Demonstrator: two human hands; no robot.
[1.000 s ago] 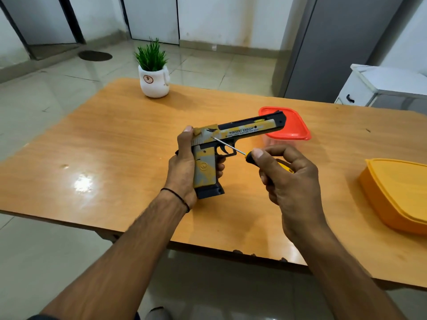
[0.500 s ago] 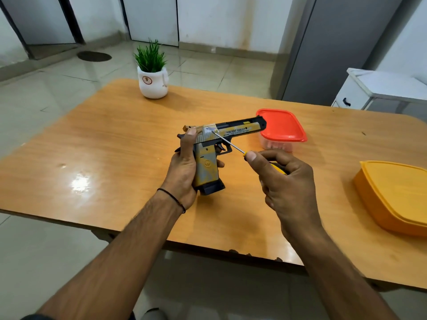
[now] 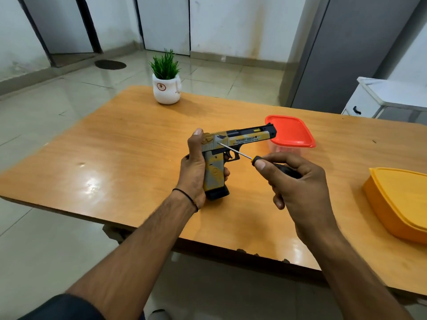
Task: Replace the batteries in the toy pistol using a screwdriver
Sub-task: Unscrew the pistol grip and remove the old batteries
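Now: left hand (image 3: 195, 172) wraps pistol (image 3: 245, 139) grip, barrel pointing right. Right hand (image 3: 298, 188) pinches screwdriver (image 3: 253, 159) handle; shaft slants up-left, tip at slide rear, seating unclear.

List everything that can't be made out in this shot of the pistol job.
All in the head view:
The screw at the tip of the screwdriver: too small to see on the toy pistol.
The screwdriver's handle: mostly covered by the right hand.
The back of the pistol's grip: covered by the left hand.
The orange container: cut off by the right edge.
What the red-lidded container holds: hidden by its lid.
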